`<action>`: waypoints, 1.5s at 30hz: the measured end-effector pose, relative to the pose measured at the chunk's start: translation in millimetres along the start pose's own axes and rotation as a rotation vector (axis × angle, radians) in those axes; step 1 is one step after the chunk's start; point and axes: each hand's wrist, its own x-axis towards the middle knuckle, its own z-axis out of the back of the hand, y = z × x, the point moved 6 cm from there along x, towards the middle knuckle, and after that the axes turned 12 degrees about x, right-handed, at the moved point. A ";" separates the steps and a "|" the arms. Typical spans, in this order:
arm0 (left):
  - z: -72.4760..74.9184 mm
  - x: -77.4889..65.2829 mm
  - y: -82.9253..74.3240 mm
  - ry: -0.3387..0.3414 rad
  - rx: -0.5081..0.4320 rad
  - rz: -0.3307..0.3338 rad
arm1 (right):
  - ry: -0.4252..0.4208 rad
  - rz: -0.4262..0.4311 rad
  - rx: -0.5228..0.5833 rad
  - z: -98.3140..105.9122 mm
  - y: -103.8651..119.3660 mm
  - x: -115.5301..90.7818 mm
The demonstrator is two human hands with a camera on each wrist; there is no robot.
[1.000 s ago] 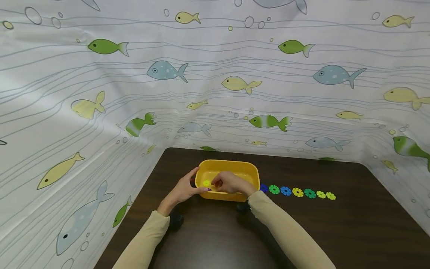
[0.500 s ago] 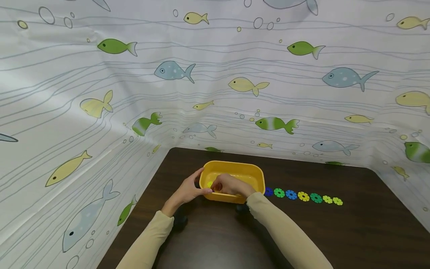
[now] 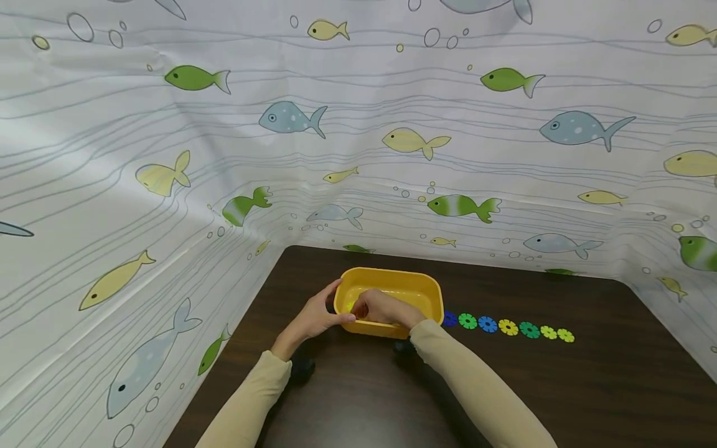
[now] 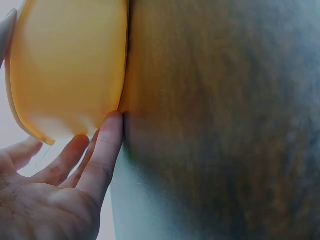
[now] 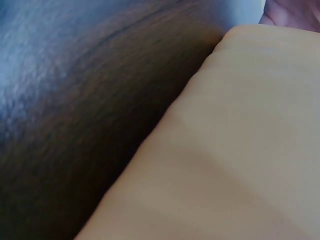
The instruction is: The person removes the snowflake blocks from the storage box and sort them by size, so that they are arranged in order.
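Observation:
A yellow plastic bin (image 3: pixel 400 277) stands on the dark table. My left hand (image 3: pixel 313 316) grips its left end, thumb at the near rim; in the left wrist view the fingers (image 4: pixel 102 155) lie against the bin's outer wall. Inside the bin, toward its left, my right hand (image 3: pixel 383 307) reaches down with bent fingers. Its fingertips are partly hidden, so any piece between them cannot be made out. A small yellow-green flower-shaped disc (image 3: pixel 350 305) shows beside them. The right wrist view is mostly taken up by a beige sleeve (image 5: pixel 225 140).
Right of the bin runs a row of flower-shaped discs: dark blue (image 3: pixel 450 319), green, blue, yellow (image 3: pixel 508 327), dark green (image 3: pixel 529 330) and two small yellow-green ones at the end. Black objects (image 3: pixel 302 370) sit beneath the wrists. A fish-patterned sheet (image 3: pixel 358 155) encloses the table.
The head view has shifted slightly, moving the scene right. My right hand has lowered its fingers a little among the discs in the bin. The left hand keeps its grip.

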 end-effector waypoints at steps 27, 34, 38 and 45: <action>-0.7 -0.5 1.4 -0.005 0.001 0.000 | 0.043 -0.119 0.104 4.0 35.5 -17.4; -1.4 0.0 1.7 -0.004 0.001 0.013 | 0.035 -0.119 0.108 5.6 36.9 -19.4; -1.5 0.4 1.1 -0.002 0.004 0.014 | 0.031 -0.121 0.113 5.6 36.4 -19.2; -0.9 -1.4 1.0 0.000 -0.005 0.005 | 0.012 -0.126 0.115 4.6 34.4 -19.6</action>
